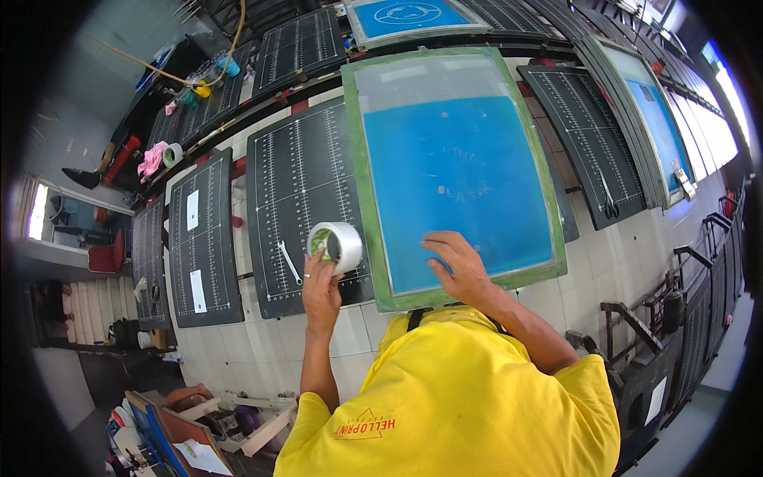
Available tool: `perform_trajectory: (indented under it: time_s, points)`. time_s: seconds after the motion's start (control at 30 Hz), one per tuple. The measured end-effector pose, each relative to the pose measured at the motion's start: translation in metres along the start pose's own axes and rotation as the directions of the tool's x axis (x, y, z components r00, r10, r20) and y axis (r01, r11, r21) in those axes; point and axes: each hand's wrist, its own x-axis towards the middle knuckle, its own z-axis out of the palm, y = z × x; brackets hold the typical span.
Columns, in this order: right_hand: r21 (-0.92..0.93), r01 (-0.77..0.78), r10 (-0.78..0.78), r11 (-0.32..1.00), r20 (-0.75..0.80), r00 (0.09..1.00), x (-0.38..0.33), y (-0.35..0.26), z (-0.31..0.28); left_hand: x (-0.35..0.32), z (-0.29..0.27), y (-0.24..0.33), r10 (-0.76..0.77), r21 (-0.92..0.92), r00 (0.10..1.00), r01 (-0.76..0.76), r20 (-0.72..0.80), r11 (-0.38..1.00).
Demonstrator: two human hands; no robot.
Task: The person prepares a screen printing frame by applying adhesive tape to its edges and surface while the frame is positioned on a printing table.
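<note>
My left hand (321, 290) is closed on a wide roll of clear or silvery tape (347, 248), with a green-patterned core, above a black ruled platen (278, 191). A screen-printing frame (380, 274) with green-taped edges lies in front of me; its mesh is mostly blue, with a pale grey band at the far end. Over the near part of the blue mesh is my right hand (461, 269), fingers bent and apart, holding nothing. Whether its fingertips touch the mesh I cannot tell. On the platen beside the tape roll lies a wrench (289, 262).
More black platens (208, 262) stand to the left, one carrying two white pieces. Scissors (610, 208) lie on the right platen (588, 135). Another blue screen (652, 119) leans at the far right, and one (409, 16) sits at the back. A pink cloth (151, 161) lies at left.
</note>
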Motion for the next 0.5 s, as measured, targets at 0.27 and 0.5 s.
perform_trajectory:
  time_s: [0.27, 0.5]
  points:
    - [0.066, 0.182, -0.181, 0.981, -0.019, 0.983, 0.037, -0.034, 0.031, -0.009, 0.004, 0.048, 0.036, -0.156, 0.999, -0.038, -0.015, 0.987]
    - [-0.060, 0.248, -0.252, 0.967, -0.073, 0.965, 0.021, -0.036, 0.033, -0.017, 0.004, 0.061, 0.000, -0.166, 1.000, 0.000, 0.001, 0.986]
